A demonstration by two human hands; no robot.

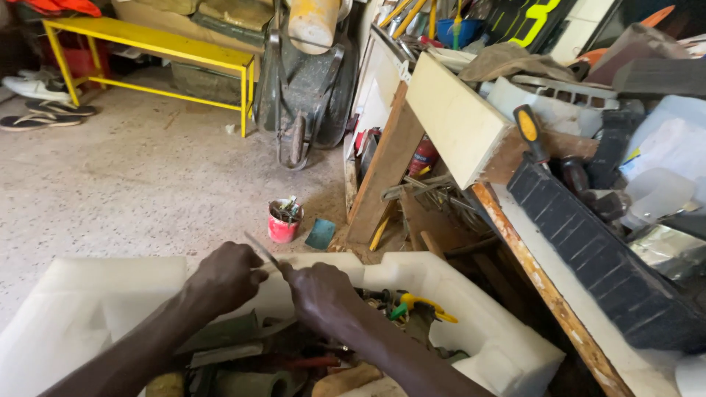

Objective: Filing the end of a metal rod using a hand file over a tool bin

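My left hand (pixel 224 279) and my right hand (pixel 320 298) are held close together above a white foam box (pixel 471 309). Between their fingertips they pinch a thin, flat metal strip (pixel 261 250) that points up and to the left. The box below is full of tools and scrap, among them a yellow-handled tool (pixel 426 305) and a red-handled one (pixel 309 362). Both forearms reach in from the bottom edge of the view.
A red can (pixel 283 222) of small parts stands on the speckled floor beside a teal scrap (pixel 321 234). A cluttered workbench (pixel 559 301) with boards and a black panel (pixel 603 265) fills the right. A wheelbarrow (pixel 305 88) and yellow bench (pixel 147 44) stand behind.
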